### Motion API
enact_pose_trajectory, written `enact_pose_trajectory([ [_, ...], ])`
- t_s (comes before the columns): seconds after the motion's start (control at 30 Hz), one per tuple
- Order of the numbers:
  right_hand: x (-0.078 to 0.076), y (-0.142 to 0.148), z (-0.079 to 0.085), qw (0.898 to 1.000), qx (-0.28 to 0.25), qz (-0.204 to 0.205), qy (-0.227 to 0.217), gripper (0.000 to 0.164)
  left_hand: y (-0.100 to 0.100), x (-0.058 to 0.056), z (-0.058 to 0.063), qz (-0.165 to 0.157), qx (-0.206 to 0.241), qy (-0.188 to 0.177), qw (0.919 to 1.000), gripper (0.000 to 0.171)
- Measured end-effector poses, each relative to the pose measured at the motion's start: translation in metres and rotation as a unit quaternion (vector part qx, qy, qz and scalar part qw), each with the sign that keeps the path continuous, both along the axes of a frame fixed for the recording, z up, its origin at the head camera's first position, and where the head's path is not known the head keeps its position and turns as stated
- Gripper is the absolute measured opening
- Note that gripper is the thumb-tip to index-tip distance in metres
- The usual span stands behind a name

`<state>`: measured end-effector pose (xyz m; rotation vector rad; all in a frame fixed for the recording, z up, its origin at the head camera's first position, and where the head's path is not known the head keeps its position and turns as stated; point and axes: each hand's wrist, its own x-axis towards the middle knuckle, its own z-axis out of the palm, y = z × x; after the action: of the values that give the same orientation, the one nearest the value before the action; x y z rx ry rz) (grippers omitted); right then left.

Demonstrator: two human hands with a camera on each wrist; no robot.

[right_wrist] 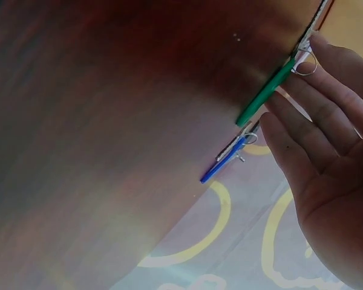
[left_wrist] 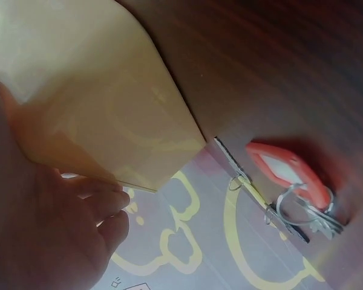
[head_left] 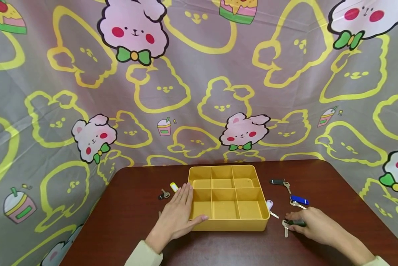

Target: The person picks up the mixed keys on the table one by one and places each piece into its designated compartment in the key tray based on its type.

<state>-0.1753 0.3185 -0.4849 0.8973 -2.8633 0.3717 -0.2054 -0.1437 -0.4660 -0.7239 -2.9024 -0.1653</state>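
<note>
Left hand (head_left: 175, 211), fingers straight, ungripping, rests against left wall of yellow 6-compartment box (head_left: 230, 225) on worktop (head_left: 218, 251). Right hand (head_left: 316, 224) at green-tagged key (head_left: 296, 222), right of box; cannot tell whether fingers pinch it. Blue-tagged key (head_left: 299, 200) just farther; red-tagged key (left_wrist: 290, 172) left of box.

High and farthest back, the head camera faces forward and down across the bench (head_left: 119, 225) to the patterned cloth (head_left: 199, 66), while the left-wrist view, tipped askew, crowds right up on the yellow box (left_wrist: 103, 90) and the right-wrist view skims low past the green tag (right_wrist: 265, 93) and blue tag (right_wrist: 222, 161), all three shared with the head view.
</note>
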Motion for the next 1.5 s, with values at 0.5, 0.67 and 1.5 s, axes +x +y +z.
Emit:
enact_pose_trajectory([
  [0.5, -0.004, -0.002, 0.001, 1.0, 0.005, -0.014, -0.001, 0.016, 0.001, -0.001, 0.0, 0.0, 0.0, -0.004, 1.0, 0.106],
  [0.67, -0.003, -0.004, 0.003, 1.0, 0.01, -0.013, 0.019, 0.014, 0.001, -0.002, 0.0, 0.0, -0.004, 0.003, 1.0, 0.106],
  [1.5, 0.003, -0.007, 0.008, 0.999, -0.018, 0.0, 0.03, 0.017, 0.001, -0.001, -0.003, 0.002, 0.007, 0.002, 1.0, 0.105],
])
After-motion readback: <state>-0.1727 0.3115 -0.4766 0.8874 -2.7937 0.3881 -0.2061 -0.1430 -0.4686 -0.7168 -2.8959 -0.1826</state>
